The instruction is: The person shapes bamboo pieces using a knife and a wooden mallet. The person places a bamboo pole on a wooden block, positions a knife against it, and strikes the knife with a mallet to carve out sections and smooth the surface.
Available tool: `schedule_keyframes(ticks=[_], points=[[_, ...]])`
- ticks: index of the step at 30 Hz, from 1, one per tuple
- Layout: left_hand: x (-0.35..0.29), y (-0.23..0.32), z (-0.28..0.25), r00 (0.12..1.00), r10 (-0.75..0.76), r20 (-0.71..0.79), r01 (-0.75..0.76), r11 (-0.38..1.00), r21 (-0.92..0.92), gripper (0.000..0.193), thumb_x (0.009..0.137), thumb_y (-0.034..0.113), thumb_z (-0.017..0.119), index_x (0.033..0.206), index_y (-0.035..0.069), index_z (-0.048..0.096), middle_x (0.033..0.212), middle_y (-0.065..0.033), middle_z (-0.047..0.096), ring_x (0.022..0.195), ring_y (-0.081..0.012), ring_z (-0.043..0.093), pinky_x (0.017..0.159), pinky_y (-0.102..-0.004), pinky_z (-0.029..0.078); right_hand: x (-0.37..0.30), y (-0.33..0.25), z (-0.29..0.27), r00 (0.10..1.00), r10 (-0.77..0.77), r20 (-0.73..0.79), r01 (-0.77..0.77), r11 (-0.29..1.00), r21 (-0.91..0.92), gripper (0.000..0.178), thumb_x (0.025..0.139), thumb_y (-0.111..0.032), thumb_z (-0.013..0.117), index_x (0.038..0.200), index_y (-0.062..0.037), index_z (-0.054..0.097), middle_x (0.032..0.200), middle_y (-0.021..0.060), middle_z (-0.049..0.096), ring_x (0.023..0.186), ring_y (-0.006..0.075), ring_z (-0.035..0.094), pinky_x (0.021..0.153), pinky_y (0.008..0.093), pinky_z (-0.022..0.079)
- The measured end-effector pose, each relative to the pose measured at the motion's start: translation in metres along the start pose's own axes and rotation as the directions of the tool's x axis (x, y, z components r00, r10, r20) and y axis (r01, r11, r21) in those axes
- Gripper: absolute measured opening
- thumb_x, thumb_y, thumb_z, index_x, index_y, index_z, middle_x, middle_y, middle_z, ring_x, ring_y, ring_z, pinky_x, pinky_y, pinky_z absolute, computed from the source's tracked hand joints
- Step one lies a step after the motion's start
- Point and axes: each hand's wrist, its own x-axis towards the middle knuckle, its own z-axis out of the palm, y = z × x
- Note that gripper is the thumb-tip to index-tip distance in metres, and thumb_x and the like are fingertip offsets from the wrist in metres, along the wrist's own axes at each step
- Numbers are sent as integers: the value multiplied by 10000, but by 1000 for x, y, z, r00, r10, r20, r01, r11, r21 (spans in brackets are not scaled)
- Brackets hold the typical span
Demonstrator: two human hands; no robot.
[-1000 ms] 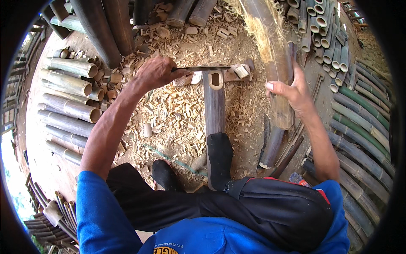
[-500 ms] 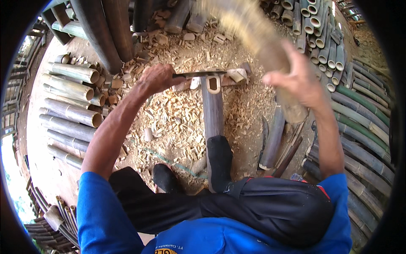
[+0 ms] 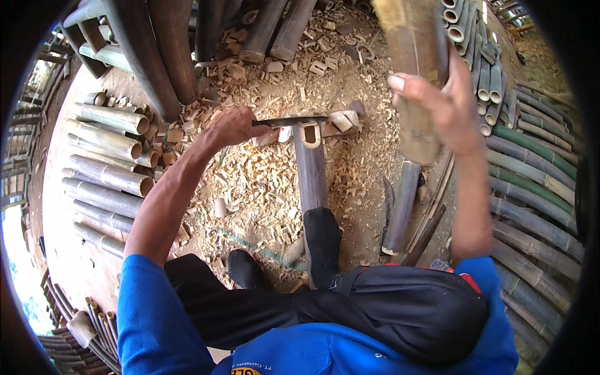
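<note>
My left hand [image 3: 232,127] is closed round the handle of a dark-bladed knife [image 3: 290,120]. Its blade lies across the far end of a dark bamboo pole [image 3: 311,178], beside a pale oval hole cut in that end. My black-socked foot [image 3: 322,240] presses on the pole's near end. A wooden block [image 3: 340,120] lies under or just behind the pole's far end; which, I cannot tell. Raised on the right, a thick club [image 3: 417,134] with a frayed, yellowish upper end is gripped by my right hand [image 3: 445,106]. The club is apart from the knife.
Wood chips [image 3: 262,181] cover the ground. Short bamboo lengths [image 3: 109,175] lie in a row at left, and bamboo poles [image 3: 531,215] are stacked at right. Thick dark poles [image 3: 140,59] stand at the far left. Another bamboo piece [image 3: 402,209] lies right of my foot.
My right hand and the club have moved slightly up and right, with the club now more upright. The left hand keeps the knife at the pole's end, and the view has shifted a little.
</note>
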Motion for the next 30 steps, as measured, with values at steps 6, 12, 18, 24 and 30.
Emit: schedule_keyframes(ticks=[6,12,18,24,30], points=[[13,0,10,995,35,89,-19,985,-171,651,852,683,649,673,58,698,538,-43,566,448,-153,513,433,-361,401,-14,74,43,544,716,438,-622,694,-362,812,752,-134,746,1439,75,368,1174,213,575,930,232,634,755,307,598],[7,-15,6,991,13,134,12,984,-180,588,878,600,681,708,39,726,571,-53,612,490,-175,560,514,-383,456,15,-10,-22,996,40,76,-44,997,59,851,687,-334,820,1350,49,448,1104,175,586,905,212,641,757,312,601],[13,-4,4,986,95,134,-65,975,-213,597,870,603,671,691,35,724,563,-69,626,513,-184,604,529,-369,475,-33,70,55,616,671,413,-449,730,-516,666,763,-112,734,1295,95,392,1044,213,584,793,229,646,623,284,598],[14,-18,5,970,55,237,2,971,-238,573,867,601,683,704,54,733,583,-52,648,523,-162,612,539,-359,487,13,11,-14,868,341,360,-312,940,-138,927,748,-269,804,1445,101,318,1267,244,536,1111,313,611,978,400,536],[27,4,2,958,75,278,-27,984,-174,585,899,618,636,765,59,738,654,-54,686,554,-159,629,586,-368,520,-61,97,73,990,130,53,-129,992,-5,620,843,-164,661,1298,84,320,1145,320,554,961,259,654,699,419,627]])
